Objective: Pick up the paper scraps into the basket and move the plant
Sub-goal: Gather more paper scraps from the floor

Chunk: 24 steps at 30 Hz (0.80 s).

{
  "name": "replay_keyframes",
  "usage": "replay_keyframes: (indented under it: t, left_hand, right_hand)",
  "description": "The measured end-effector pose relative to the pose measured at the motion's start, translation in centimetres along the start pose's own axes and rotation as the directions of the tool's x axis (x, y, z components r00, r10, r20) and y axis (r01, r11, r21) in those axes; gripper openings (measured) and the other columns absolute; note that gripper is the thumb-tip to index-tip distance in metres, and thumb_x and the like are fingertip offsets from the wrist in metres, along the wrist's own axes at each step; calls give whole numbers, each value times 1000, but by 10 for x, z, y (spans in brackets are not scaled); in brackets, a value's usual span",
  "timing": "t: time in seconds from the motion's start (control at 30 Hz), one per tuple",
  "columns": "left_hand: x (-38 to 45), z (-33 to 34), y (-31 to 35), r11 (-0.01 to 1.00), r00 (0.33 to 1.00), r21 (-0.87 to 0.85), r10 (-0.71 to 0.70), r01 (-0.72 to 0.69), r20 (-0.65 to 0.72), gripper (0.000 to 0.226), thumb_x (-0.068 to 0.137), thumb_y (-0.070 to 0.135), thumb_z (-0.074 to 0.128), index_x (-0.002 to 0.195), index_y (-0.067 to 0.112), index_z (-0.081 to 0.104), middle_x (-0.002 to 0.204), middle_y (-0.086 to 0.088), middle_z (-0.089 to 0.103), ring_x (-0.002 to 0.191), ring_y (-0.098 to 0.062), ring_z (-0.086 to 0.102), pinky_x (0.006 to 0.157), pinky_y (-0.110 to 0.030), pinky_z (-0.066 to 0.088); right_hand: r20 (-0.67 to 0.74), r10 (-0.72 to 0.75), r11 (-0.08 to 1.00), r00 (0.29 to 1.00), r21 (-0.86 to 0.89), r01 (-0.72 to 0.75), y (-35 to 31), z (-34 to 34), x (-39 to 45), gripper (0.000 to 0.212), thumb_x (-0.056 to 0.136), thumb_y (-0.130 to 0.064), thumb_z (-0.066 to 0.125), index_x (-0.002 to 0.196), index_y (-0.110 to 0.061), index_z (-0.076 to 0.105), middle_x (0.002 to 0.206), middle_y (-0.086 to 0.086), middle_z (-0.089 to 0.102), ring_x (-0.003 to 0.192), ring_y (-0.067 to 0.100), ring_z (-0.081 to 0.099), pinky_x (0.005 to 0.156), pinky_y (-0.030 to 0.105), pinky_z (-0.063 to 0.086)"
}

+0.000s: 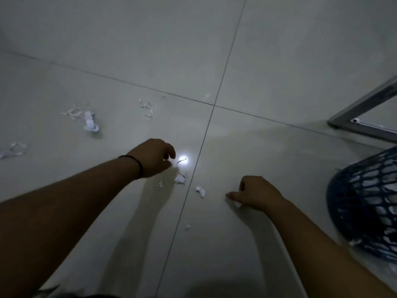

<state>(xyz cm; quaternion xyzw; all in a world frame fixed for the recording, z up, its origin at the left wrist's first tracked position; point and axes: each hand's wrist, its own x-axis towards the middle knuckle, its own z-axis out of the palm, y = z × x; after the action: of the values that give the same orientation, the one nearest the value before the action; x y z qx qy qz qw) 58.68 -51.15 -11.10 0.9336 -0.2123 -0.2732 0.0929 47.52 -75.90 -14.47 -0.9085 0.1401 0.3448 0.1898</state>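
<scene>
Reaching low over the tiled floor (279, 61), my left hand (153, 158) curls loosely, fingers bent down near a thin paper strip (181, 161), holding nothing I can see. My right hand (255, 195) rests knuckles-up, thumb out, its grip hidden. Paper scraps (180, 179) lie between them; the blue mesh basket (365, 203) sits far right.

Setting: dim indoor room, type undetermined. Evidence was a glossy pale-grey tiled floor (279, 61) with dark grout lines, a silver metal furniture frame (363, 108) at right, and a dark blue plastic mesh basket (365, 207).
</scene>
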Motion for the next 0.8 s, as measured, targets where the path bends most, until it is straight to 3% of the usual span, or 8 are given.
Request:
replay_keyframes:
  t: [0.13,0.3,0.4,0.5,0.63,0.73,0.8]
  left_hand:
    - [1,-4,8,991,989,111,-82,68,121,37,83,31,65,117,20,61,115,-3,64,98,-18,55,84,-26,42]
    - [-1,28,32,983,978,100,-165,153,128,59,77,35,71,130,22,48,126,-7,55,115,-25,53,93,-32,43]
    - [-3,55,43,976,982,147,-171,159,76,53,79,35,67,127,22,49,126,-9,54,112,-28,57,91,-35,46]
    - [0,64,44,952,975,252,-200,171,93,47,82,36,62,125,21,52,125,-9,55,111,-29,57,91,-37,47]
    - [5,59,47,933,980,327,-183,149,75,24,89,18,53,108,9,64,116,-14,63,104,-31,61,88,-38,52]
    - [3,52,50,970,989,194,-137,147,-61,22,92,18,49,102,4,62,114,-17,59,103,-33,59,89,-38,50]
    - [2,43,49,983,971,37,-171,179,-170,23,92,18,50,101,0,60,114,-19,56,104,-33,56,90,-37,46]
  right_hand:
    - [33,-14,997,999,-69,17,1,-1,6,46,70,-58,69,63,-18,49,62,-6,48,58,7,44,47,23,30]
    - [60,-43,994,997,-97,49,5,6,5,51,69,-51,73,98,-11,60,86,2,58,81,18,54,67,26,42]
    - [38,-60,990,997,-129,65,7,10,8,48,73,-44,73,104,-9,62,109,8,65,98,24,63,75,30,47]
    - [78,-83,986,993,-138,93,8,15,15,44,77,-39,71,105,-6,61,114,12,64,104,27,62,82,32,50]
    - [79,-136,987,988,-76,142,3,11,18,39,87,-32,60,113,-3,59,123,15,60,111,30,57,86,32,46]
    - [-14,-222,975,975,5,222,-8,1,14,35,96,-28,46,114,1,55,126,20,56,115,32,53,91,33,43]
    - [-114,-270,959,956,57,278,-19,-1,12,22,97,-18,40,91,-3,54,118,23,59,98,29,55,77,32,41]
